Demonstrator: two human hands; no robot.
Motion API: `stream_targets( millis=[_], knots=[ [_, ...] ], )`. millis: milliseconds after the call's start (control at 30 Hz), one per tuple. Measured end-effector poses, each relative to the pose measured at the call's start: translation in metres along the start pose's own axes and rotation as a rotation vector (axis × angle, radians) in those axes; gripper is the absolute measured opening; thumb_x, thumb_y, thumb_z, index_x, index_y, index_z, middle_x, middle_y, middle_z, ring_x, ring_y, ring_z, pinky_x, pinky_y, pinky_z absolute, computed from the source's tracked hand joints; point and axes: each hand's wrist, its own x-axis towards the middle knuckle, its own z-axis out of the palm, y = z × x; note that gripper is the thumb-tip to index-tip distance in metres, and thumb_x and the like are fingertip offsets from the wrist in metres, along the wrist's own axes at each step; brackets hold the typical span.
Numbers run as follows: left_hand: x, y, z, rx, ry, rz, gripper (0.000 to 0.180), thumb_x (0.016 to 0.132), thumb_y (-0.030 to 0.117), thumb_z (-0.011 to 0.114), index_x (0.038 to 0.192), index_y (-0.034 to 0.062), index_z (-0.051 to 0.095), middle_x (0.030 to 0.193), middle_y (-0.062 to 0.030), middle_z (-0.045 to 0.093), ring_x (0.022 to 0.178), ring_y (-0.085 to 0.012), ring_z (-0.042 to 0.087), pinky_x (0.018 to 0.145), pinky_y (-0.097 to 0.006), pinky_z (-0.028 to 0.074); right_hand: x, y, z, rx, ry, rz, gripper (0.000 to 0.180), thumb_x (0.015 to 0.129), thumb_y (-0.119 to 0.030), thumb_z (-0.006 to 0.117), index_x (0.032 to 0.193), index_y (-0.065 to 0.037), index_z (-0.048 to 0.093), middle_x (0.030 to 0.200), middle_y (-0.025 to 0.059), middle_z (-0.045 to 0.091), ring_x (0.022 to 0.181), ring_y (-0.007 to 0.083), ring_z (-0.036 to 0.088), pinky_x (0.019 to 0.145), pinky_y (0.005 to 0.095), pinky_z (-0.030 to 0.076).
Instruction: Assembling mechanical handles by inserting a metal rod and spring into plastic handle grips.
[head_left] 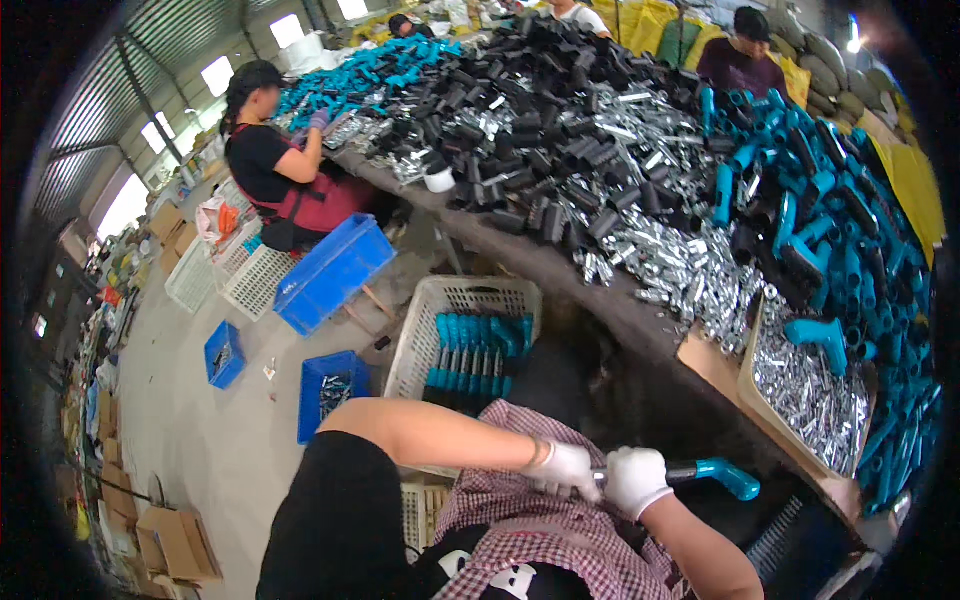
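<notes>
Both my hands wear white gloves and meet above my checked apron (590,535). My left hand (565,470) is closed round the metal shaft of a teal-handled tool. My right hand (637,480) grips the same tool beside it, near a dark collar. Out past my right hand sticks its bent teal handle (728,478); the glove hides part of the shaft. Beyond my lap, a pale plastic crate (410,345) holds rows of similar tools with teal ends and metal shafts.
The worktable (530,265) carries heaps of black sleeves (520,130), metal parts (690,260) and teal handles (850,230). A tray (748,375) of small metal pieces sits at its right edge. Blue bins (335,270) stand on the floor at left. A co-worker (265,150) sits far left; others are behind the heap.
</notes>
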Motion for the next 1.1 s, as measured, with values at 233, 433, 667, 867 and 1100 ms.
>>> stream_targets(
  millis=[233,433,667,867,1100],
  knots=[
    [-0.048,0.03,-0.018,1.011,0.504,0.479,0.046,0.093,0.049,0.055,0.09,0.0033,0.062,0.073,-0.0157,0.066,0.068,-0.0327,0.068,0.061,-0.044,0.054,0.007,0.006,-0.024,0.226,-0.035,0.126,0.023,0.078,-0.031,0.065,0.077,-0.01,0.073,0.081,0.0146,0.07,0.075,0.0314,0.07,0.069,0.0417,0.055],
    [-0.048,0.002,-0.022,-0.281,-0.128,0.073,0.05,0.1,0.053,0.044,0.076,0.0104,0.052,0.056,0.0095,0.028,0.044,-0.0023,0.024,0.038,-0.021,0.02,-0.013,0.016,-0.027,0.15,0.366,0.13,0.015,0.067,-0.022,0.069,0.064,-0.01,0.062,0.068,0.0108,0.061,0.065,0.0297,0.065,0.059,0.0427,0.052],
    [0.051,-0.041,-0.155,-1.153,0.604,0.564,0.027,0.096,0.036,0.057,0.096,0.0088,0.061,0.071,-0.0056,0.059,0.055,-0.0195,0.053,0.05,-0.031,0.043,-0.033,0.016,-0.108,1.053,0.461,0.209,0.03,0.078,-0.03,0.075,0.069,-0.003,0.066,0.063,0.014,0.062,0.057,0.0273,0.062,0.055,0.0369,0.048],
    [0.034,-0.02,-0.141,-0.647,0.553,0.569,0.022,0.094,0.022,0.059,0.102,0.0018,0.062,0.083,-0.0056,0.064,0.063,-0.0175,0.059,0.057,-0.03,0.049,-0.042,0.038,-0.074,1.967,0.417,0.018,0.047,0.081,-0.041,0.076,0.095,0.002,0.064,0.08,0.0098,0.062,0.06,0.0147,0.058,0.057,0.0284,0.05],
    [-0.049,0.092,-0.128,0.665,1.185,0.946,0.024,0.086,0.017,0.065,0.109,0.0075,0.067,0.097,-0.0115,0.067,0.088,-0.027,0.065,0.079,-0.038,0.053,-0.042,0.016,-0.024,2.017,0.591,0.208,0.067,0.084,-0.046,0.073,0.125,0.001,0.048,0.082,0.0088,0.059,0.068,0.0167,0.058,0.066,0.0307,0.051]
  ],
)
